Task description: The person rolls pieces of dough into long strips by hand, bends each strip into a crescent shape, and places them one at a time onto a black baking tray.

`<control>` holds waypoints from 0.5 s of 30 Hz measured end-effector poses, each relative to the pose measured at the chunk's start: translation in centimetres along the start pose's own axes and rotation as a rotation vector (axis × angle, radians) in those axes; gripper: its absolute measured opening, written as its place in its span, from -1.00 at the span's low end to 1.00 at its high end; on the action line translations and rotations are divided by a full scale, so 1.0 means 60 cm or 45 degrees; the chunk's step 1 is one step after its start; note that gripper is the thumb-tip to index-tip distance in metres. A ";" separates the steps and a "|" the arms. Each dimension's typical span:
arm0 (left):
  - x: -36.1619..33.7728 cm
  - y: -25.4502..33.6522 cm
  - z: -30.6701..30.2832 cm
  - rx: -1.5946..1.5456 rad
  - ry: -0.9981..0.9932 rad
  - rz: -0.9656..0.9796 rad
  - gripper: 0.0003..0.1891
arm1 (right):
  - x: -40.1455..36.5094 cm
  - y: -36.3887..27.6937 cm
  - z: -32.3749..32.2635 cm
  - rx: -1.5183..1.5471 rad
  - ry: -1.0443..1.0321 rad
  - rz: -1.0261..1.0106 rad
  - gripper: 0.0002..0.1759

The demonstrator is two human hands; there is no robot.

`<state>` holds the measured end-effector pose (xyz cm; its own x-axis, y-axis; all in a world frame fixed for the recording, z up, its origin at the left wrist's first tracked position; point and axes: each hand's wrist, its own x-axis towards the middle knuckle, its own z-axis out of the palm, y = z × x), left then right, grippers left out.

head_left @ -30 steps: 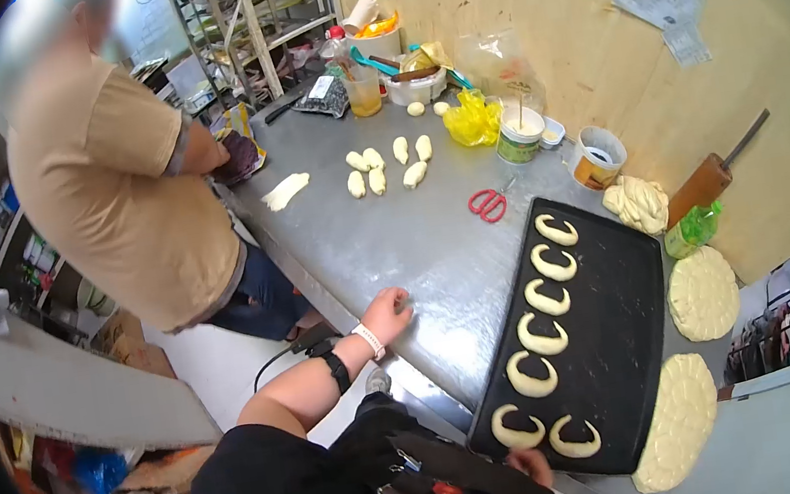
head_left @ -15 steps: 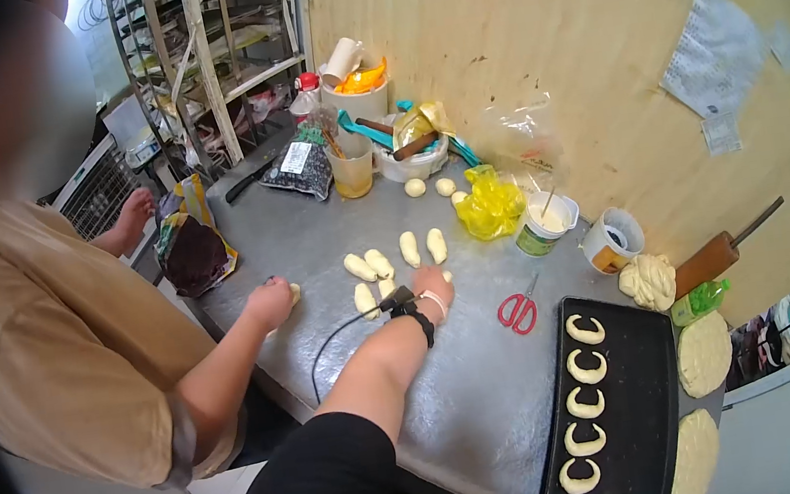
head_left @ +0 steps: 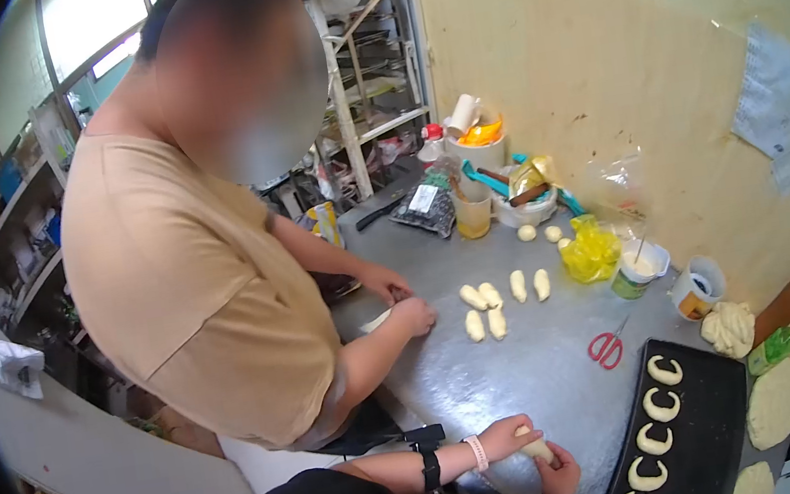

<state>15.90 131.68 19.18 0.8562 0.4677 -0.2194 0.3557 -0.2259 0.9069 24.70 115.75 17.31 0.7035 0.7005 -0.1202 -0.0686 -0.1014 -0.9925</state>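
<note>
Near the front edge of the metal table, my left hand (head_left: 505, 437) and my right hand (head_left: 559, 478) meet on one piece of dough (head_left: 536, 448). The left fingers close over its upper end, and the right fingers grip its lower end. Farther up the table lie several short dough rolls (head_left: 496, 323), apart from my hands. To my right, a black baking tray (head_left: 710, 405) carries a column of curved, crescent-like dough pieces (head_left: 658, 404).
Across the corner, a co-worker in a tan shirt (head_left: 190, 296) bends over a pale dough strip (head_left: 377, 321). Red scissors (head_left: 606, 349) lie left of the tray. A yellow bag (head_left: 591, 251), tubs (head_left: 699, 290) and a rolling pin (head_left: 782, 309) line the wall.
My left hand has drawn back from the dough rolls to the table's near edge with a piece of dough. My right hand has come into view on it. The co-worker's hands have come together.
</note>
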 end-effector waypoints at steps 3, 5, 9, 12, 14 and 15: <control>-0.027 -0.027 0.002 -0.019 0.168 0.234 -0.72 | 0.009 0.011 -0.016 -0.552 -0.114 -0.574 -0.62; -0.032 -0.058 0.006 0.488 -0.018 0.054 -0.64 | 0.021 0.087 -0.018 -0.834 -0.296 -0.609 -0.70; -0.050 -0.050 0.050 0.506 0.316 0.360 -0.50 | -0.006 0.080 0.000 -1.175 -0.214 -0.655 -0.45; -0.076 -0.032 0.076 0.855 -0.132 0.194 -0.38 | -0.031 0.038 0.032 -1.093 -0.346 -0.335 -0.25; -0.026 -0.055 0.074 0.814 -0.016 0.061 -0.29 | 0.016 0.054 0.045 -1.342 -0.360 -0.176 -0.18; 0.019 -0.040 0.062 0.872 0.073 0.007 -0.30 | 0.064 0.080 0.054 -1.470 -0.264 -0.073 -0.13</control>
<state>17.41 129.56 15.43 0.8441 0.5054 -0.1791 0.5245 -0.7087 0.4719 24.79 120.27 12.03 0.5486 0.8157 -0.1834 0.7165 -0.5717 -0.3997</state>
